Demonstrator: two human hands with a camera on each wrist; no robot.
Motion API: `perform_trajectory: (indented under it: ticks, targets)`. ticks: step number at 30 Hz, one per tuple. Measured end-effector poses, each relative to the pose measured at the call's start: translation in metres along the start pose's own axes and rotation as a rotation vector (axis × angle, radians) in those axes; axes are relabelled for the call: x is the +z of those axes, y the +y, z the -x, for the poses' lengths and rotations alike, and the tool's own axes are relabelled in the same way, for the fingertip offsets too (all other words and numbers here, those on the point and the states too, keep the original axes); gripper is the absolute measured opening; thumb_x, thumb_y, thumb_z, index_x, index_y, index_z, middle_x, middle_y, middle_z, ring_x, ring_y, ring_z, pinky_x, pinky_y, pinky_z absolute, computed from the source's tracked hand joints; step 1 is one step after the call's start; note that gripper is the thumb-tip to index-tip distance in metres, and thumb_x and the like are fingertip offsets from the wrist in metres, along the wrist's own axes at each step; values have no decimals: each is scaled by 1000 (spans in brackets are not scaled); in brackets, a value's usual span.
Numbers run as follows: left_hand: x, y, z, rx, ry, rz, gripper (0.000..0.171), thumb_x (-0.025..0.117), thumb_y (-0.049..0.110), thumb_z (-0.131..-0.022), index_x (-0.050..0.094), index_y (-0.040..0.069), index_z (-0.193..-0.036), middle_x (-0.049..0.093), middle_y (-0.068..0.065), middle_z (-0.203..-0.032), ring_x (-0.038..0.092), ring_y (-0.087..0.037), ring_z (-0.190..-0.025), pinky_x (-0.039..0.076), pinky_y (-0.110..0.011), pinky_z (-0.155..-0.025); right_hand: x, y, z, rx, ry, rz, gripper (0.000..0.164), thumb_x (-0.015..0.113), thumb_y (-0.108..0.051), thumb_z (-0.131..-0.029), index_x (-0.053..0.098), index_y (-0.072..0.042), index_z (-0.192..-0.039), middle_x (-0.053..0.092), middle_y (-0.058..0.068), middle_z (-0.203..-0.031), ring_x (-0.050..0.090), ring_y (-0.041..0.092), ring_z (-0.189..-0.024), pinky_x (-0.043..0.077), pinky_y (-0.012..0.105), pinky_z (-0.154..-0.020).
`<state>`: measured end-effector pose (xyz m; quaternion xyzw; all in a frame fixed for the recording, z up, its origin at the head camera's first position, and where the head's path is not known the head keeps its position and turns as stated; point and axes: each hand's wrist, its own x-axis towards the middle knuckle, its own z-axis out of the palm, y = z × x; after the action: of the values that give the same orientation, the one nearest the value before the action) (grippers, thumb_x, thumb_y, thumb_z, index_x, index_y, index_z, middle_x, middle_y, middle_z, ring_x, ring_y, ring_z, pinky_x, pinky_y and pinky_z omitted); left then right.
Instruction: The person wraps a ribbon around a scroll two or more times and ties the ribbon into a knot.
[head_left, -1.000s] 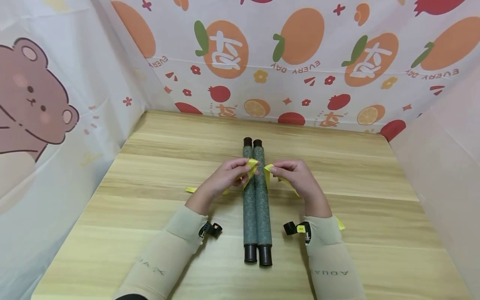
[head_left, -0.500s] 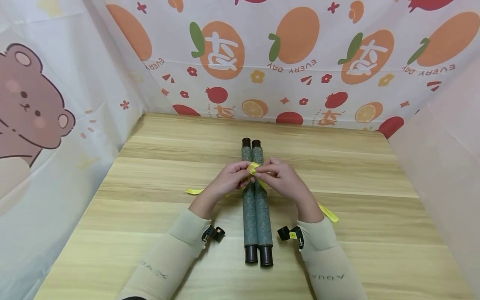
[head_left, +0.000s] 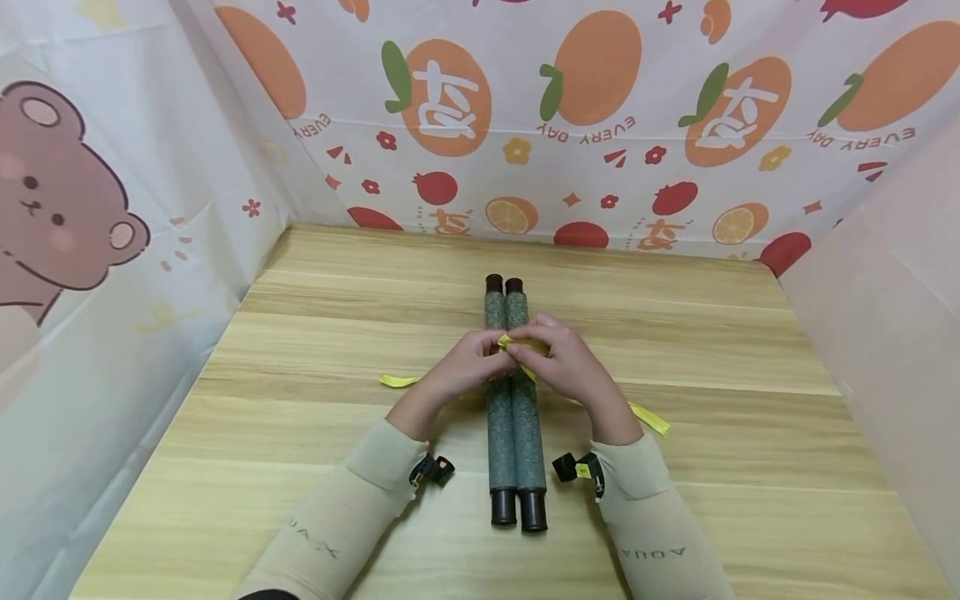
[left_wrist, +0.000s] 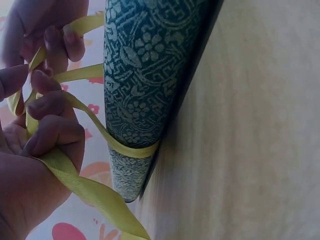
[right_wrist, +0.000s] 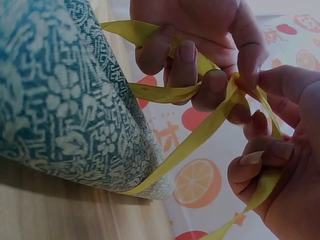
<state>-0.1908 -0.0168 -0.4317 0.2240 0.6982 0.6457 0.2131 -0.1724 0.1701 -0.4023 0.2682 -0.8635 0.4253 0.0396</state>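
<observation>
A scroll [head_left: 528, 442], rolled in from both ends, lies lengthwise on the table as two green brocade rolls with dark end knobs. Yellow ribbon [right_wrist: 185, 145] passes round the rolls and crosses above them between the hands. My left hand [head_left: 472, 364] pinches the ribbon over the left roll, a strand also running under its curled fingers in the left wrist view. Over the right roll, my right hand [head_left: 562, 362] pinches the ribbon too, fingertips meeting those of the left. A ribbon tail [left_wrist: 95, 195] hangs from the hand in the left wrist view. Fingers partly hide the crossing.
The wooden table [head_left: 712, 517] carries loose ribbon ends [head_left: 648, 418] on either side of the scroll. A fruit-print cloth [head_left: 525, 100] hangs along the back edge, and a bear-print cloth [head_left: 67, 192] at the left. Black wrist cameras [head_left: 432, 471] sit on both sleeves.
My right hand has moved left with its ribbon, from beside the right roll to meet the left hand. The ribbon strands, apart one second ago, now come together above the scroll.
</observation>
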Motion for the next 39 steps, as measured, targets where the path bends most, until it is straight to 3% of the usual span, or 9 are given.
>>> perform_trajectory:
  ticks: [6,11,13,19,24,28,31,35,39]
  targets:
    - [3,2,-2,2,6,-21,29,49,19,-96,63,-6,-89,51,0,-61,41,-14,-56,36,-26,-54,2,5,-2,99,17,-119,18,60,-26,-91,69,-13,-100,64,5,-94,51,19,-74,46,36,-62]
    - [6,3,-2,-39,34,-20,33,49,21,-96,62,-4,-79,59,-6,-71,46,-17,-62,38,-27,-54,4,11,-4,194,78,-254,16,63,-21,-89,61,-9,-100,62,10,-98,56,20,-87,49,41,-77]
    - [6,4,-2,-62,47,-10,34,49,24,-96,63,-1,-77,60,-5,-72,46,-18,-62,36,-26,-53,4,13,-4,193,106,-267,13,64,-18,-89,60,-8,-97,61,10,-95,55,19,-85,48,38,-75]
    - [4,5,-1,-127,88,36,42,44,32,-97,65,-1,-82,60,-3,-70,43,-16,-58,28,-25,-44,6,17,-2,143,118,-279,6,62,-14,-89,65,-11,-94,63,8,-89,49,22,-63,41,27,-53]
    - [3,5,-1,-133,104,79,43,38,31,-100,63,-1,-87,55,-7,-67,39,-17,-54,27,-27,-42,7,17,-1,124,34,-349,14,64,-12,-87,65,-7,-100,64,13,-99,55,26,-74,47,31,-62]
    - [5,18,3,-145,118,78,39,37,28,-100,61,3,-82,49,-6,-60,38,-19,-52,28,-28,-43,-1,-2,0,136,-25,-327,24,71,-10,-81,62,-2,-102,62,16,-104,56,23,-82,48,32,-68]
    - [6,16,4,-131,140,66,41,40,33,-99,59,5,-75,48,-5,-57,37,-18,-50,28,-26,-42,-3,-5,0,138,-26,-297,23,73,-9,-79,59,0,-96,61,15,-101,53,22,-81,47,32,-67]
    - [5,2,1,-105,179,31,54,44,46,-96,59,-1,-74,47,-5,-55,34,-17,-47,26,-25,-40,-2,-4,0,120,-8,-261,16,72,-10,-81,59,-1,-86,62,15,-92,50,24,-81,43,36,-68]
    - [5,2,1,-117,216,-16,62,46,51,-94,59,-8,-77,46,-4,-52,34,-16,-44,27,-25,-39,-2,-9,0,119,-15,-223,14,71,-10,-81,60,-1,-80,61,16,-88,50,24,-80,43,37,-68]
